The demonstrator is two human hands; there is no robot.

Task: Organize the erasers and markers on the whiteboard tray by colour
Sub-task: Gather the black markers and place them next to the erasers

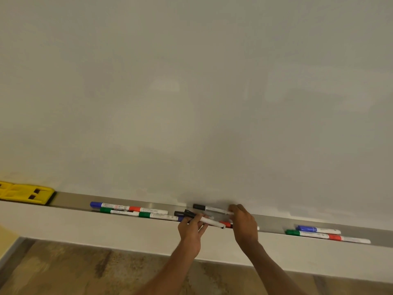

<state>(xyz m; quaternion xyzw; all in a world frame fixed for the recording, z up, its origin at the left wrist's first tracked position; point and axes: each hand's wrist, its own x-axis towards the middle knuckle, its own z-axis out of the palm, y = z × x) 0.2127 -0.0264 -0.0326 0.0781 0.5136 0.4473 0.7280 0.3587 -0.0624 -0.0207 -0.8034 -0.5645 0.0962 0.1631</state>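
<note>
Brushed, dully shining metal for the tray [70, 199], smooth faintly glossy white for the whiteboard [191, 81] above it, moulded shiny plastic for the yellow eraser [25, 193] at its left end, smooth plastic barrels with paper-like labels for the markers [136, 211] along it, mottled matt floor [85, 271] below.

Yellow eraser [25, 195] flat at tray [70, 199] far left; blue/red/green/black markers [136, 210] lie lengthwise mid-tray, more markers [323, 234] lower right.

Head view, close, down onto whiteboard tray [70, 199]
</note>
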